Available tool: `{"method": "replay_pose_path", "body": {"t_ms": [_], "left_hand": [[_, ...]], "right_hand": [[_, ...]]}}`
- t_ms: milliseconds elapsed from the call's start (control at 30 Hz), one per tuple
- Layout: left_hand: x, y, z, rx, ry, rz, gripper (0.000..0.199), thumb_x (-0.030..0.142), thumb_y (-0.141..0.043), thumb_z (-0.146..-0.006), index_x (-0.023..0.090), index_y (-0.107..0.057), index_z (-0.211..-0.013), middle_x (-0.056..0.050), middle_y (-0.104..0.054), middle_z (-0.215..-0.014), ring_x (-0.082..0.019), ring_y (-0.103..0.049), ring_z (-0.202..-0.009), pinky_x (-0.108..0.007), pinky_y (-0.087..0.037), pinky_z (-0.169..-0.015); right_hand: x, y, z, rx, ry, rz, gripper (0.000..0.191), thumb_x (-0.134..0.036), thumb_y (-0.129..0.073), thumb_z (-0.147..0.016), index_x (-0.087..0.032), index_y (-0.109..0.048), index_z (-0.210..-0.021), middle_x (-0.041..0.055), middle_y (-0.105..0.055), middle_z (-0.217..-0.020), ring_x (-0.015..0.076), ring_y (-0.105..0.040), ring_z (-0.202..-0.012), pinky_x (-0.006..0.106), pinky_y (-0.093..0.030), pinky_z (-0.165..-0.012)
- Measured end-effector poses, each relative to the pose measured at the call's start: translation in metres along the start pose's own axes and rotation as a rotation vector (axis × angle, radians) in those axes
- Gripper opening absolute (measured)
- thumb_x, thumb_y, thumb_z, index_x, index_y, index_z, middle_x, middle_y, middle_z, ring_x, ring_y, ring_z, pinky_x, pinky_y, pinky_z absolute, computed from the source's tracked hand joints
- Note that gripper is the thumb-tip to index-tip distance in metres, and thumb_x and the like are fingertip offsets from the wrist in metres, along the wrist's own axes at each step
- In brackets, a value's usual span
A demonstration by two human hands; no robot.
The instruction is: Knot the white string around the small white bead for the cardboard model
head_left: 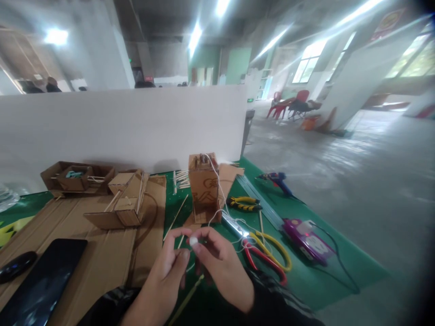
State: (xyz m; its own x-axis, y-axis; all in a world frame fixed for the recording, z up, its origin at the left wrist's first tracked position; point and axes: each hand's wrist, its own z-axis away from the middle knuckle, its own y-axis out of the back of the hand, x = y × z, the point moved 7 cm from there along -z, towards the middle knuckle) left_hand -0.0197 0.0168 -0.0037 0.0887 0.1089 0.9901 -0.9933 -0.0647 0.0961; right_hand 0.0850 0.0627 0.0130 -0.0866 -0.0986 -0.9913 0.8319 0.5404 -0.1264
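Note:
My right hand pinches a small white round piece between thumb and fingertips. Its kind is too small to tell. Close on its left, my left hand is curled, the index fingertip at the white piece; a speck of red shows there, and whatever its fingers hold is hidden. Just beyond both hands stands an upright cardboard box. White string runs from its top down to the table, near my right hand. Scissors with yellow and red handles lie right of that hand, loose string over them.
On the green table lie yellow-black pliers, clear glue sticks, a blue glue gun and a purple power strip. Leftward are cardboard models, a phone and a mouse. A white partition stands behind.

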Motion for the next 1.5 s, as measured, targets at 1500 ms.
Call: {"method": "replay_pose_path", "body": {"t_ms": [1500], "left_hand": [[0.013, -0.008, 0.008, -0.001, -0.198, -0.519, 0.029, 0.035, -0.038, -0.096, 0.02, -0.056, -0.079, 0.002, -0.059, -0.069, -0.013, -0.054, -0.062, -0.022, -0.035, -0.058]], "right_hand": [[0.04, -0.008, -0.006, -0.036, -0.131, -0.834, 0.02, -0.022, -0.081, -0.07, -0.014, -0.072, -0.086, 0.0012, -0.066, -0.072, 0.0086, -0.058, -0.064, 0.019, -0.045, -0.062]]}}
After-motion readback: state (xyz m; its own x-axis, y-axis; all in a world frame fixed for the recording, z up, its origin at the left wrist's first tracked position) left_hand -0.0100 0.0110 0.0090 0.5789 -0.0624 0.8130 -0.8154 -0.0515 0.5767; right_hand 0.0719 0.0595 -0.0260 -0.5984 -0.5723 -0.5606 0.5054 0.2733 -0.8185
